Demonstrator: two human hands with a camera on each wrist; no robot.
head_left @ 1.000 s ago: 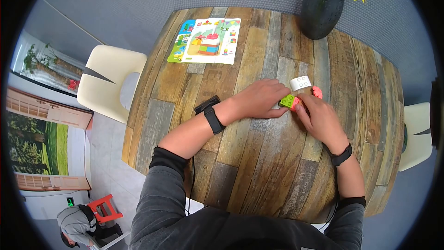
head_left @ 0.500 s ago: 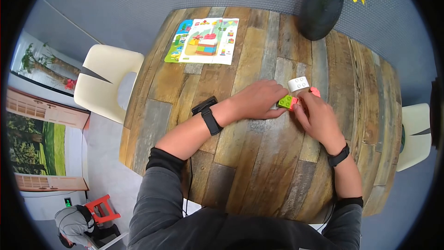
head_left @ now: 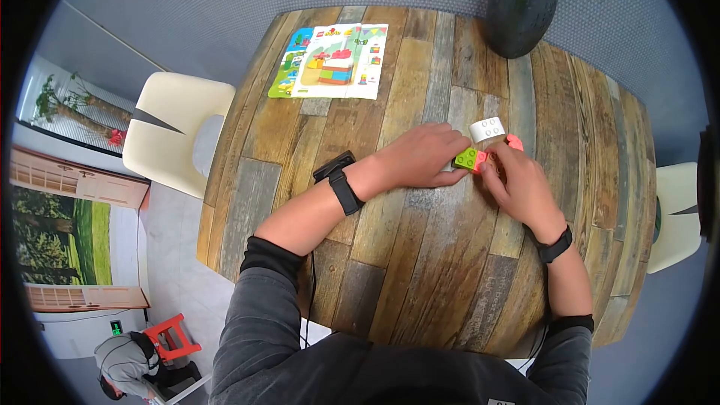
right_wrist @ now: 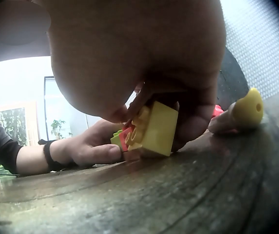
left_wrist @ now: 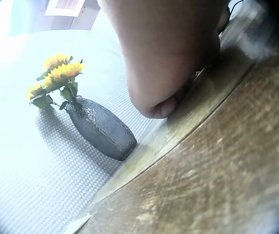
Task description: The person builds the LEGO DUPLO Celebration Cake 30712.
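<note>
On the wooden table (head_left: 420, 255), the left hand (head_left: 426, 156) comes from the left and grips a green brick (head_left: 464, 158) at its left end, with the thumb on the near side and the other fingers on the far side. A red brick (head_left: 481, 161) is just at the right of the green one, so the two together make a short row whose long axis goes from left to right. The right hand (head_left: 525, 186) comes from the near right, and its thumb and first finger are close around the right end of this row. In the right wrist view, this hand holds a yellow brick (right_wrist: 160, 130) in a narrow grip, low at the table top, and its studs are turned to the side of the red brick. Between yellow and red I see almost no space, but I cannot tell if they are joined. The left wrist view does not show the left fingertips well. A white brick (head_left: 487, 130) lies just beyond the row, on the far side, and it is touched by neither hand. A pink piece (head_left: 514, 142) is at the far side of the right fingers, partly hidden by them. The booklet (head_left: 334, 64) lies well apart, at the far left, and the dark vase (head_left: 523, 7) stands at the far right.
</note>
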